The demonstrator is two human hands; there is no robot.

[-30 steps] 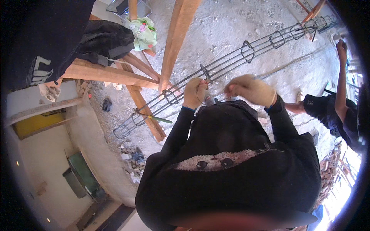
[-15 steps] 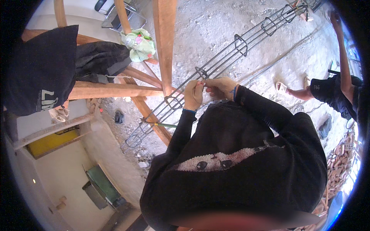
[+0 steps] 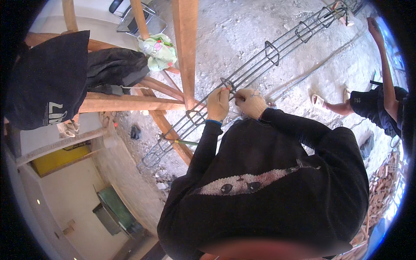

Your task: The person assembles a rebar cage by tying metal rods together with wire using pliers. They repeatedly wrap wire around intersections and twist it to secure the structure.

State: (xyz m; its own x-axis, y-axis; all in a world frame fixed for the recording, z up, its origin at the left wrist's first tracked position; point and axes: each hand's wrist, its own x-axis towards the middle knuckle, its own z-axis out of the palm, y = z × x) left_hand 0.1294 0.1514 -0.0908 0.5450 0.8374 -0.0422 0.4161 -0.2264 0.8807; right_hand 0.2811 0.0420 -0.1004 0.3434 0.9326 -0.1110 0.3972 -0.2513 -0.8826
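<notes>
A long rebar cage [image 3: 277,54], several steel bars with square stirrups, runs diagonally from lower left to upper right in front of me. Pale work gloves with bluish cuffs cover both of my hands. My left hand [image 3: 218,105] is closed against the cage at one stirrup, fingertips pinched together. Just to its right, my right hand [image 3: 252,104] is curled shut, close to the same stirrup. Whatever small thing either hand pinches is hidden or too fine to make out.
Wooden posts [image 3: 185,47] and beams stand left of the cage, with dark clothing [image 3: 47,82] and a pale green printed cloth [image 3: 158,52] hung over them. A green-handled tool [image 3: 187,142] lies across the cage's lower end. Another person [image 3: 377,104] is at right.
My right hand has drawn slightly right and down, apart from the left, and turned its back upward. The left hand stays at the stirrup.
</notes>
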